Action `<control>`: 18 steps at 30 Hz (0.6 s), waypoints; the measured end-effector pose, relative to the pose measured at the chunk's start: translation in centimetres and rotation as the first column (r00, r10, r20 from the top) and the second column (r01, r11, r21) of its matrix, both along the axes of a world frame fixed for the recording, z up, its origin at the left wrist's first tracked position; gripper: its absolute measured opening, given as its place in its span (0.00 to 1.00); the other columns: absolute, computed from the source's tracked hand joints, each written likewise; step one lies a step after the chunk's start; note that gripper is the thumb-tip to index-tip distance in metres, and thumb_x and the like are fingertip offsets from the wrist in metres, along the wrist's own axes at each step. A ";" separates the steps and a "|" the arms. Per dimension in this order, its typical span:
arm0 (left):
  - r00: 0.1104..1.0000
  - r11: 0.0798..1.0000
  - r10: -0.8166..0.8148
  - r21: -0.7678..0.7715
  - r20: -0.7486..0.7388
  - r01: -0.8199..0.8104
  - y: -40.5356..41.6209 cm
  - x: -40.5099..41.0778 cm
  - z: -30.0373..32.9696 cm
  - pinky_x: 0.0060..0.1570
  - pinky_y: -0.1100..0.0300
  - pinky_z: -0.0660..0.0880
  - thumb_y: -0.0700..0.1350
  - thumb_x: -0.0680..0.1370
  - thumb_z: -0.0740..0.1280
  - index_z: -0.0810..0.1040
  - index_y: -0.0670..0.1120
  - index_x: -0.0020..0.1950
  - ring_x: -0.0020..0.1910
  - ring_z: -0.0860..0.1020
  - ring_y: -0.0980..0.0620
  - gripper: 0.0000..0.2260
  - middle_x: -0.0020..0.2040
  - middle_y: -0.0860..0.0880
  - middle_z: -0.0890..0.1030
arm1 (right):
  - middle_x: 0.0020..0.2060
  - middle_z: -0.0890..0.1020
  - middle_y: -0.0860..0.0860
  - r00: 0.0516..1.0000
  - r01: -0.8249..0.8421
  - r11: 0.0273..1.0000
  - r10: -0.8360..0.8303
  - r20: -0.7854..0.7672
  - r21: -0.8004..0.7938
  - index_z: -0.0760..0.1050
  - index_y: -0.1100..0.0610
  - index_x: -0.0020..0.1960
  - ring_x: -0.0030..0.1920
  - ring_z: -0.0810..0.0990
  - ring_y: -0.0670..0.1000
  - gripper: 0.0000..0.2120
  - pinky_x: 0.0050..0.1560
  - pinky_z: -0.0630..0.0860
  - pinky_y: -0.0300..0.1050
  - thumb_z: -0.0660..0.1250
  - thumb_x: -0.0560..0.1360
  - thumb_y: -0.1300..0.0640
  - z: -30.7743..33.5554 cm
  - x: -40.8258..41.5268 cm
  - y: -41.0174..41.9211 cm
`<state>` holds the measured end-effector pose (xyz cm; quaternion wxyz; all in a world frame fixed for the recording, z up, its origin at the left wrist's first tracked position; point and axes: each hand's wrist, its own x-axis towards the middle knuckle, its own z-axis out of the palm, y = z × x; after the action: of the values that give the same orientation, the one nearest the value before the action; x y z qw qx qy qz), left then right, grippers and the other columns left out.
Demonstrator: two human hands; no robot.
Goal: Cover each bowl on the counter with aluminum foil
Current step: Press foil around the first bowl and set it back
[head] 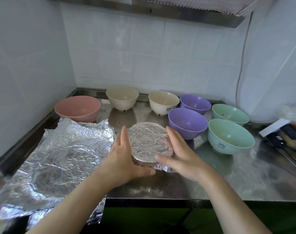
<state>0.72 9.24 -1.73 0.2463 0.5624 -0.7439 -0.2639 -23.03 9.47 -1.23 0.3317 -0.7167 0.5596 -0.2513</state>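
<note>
A bowl wrapped in crinkled aluminum foil [146, 141] sits on the steel counter [228, 174] in front of me. My left hand [125, 159] cups its left side, thumb under the near rim. My right hand [179, 152] presses the foil against its right side with fairly straight fingers. Uncovered bowls stand behind: a pink one [78, 108], two cream ones [122, 97] [163, 101], two purple ones [195, 103] [187, 122] and two green ones [230, 114] [230, 135]. Loose crumpled foil sheets [59, 159] lie on the left.
White tiled walls close the back and left. A range hood [160, 9] hangs overhead. At the right edge lie dark tools and a white box [277, 132]. The counter's front edge runs just below my forearms.
</note>
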 end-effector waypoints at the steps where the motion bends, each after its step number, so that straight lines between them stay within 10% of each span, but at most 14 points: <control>1: 1.000 1.000 -0.005 0.004 0.011 0.005 0.2 0.0 0.2 0.79 0.47 0.59 0.77 0.53 0.77 0.32 0.53 0.82 0.83 0.50 0.46 0.75 0.84 0.51 0.43 | 0.83 0.41 0.33 1.000 0.022 1.000 -0.022 0.016 0.001 0.42 0.44 0.87 0.71 0.47 0.18 0.56 0.81 0.50 0.41 0.67 0.71 0.25 0.5 0.1 -0.1; 6: 0.998 0.998 0.005 -0.062 0.057 -0.002 0.6 -1.4 1.2 0.81 0.48 0.55 0.78 0.59 0.74 0.34 0.47 0.83 0.84 0.47 0.47 0.71 0.83 0.51 0.42 | 0.84 0.49 0.34 0.987 0.043 0.993 -0.059 -0.147 -0.109 0.50 0.42 0.86 0.80 0.45 0.32 0.33 0.82 0.47 0.43 0.58 0.85 0.37 2.6 2.1 -2.5; 18: 0.996 0.998 -0.037 -0.042 0.081 0.040 -0.5 -0.3 1.0 0.81 0.47 0.55 0.73 0.63 0.73 0.34 0.49 0.83 0.84 0.44 0.49 0.66 0.84 0.53 0.42 | 0.84 0.55 0.45 0.917 0.036 0.990 -0.086 -0.389 -0.134 0.51 0.51 0.86 0.83 0.52 0.47 0.37 0.80 0.54 0.48 0.52 0.84 0.32 2.5 3.0 -3.1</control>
<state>0.46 8.75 -0.75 0.2234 0.5526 -0.7695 -0.2295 -20.00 6.33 1.30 0.1594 -0.7538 0.6203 -0.1467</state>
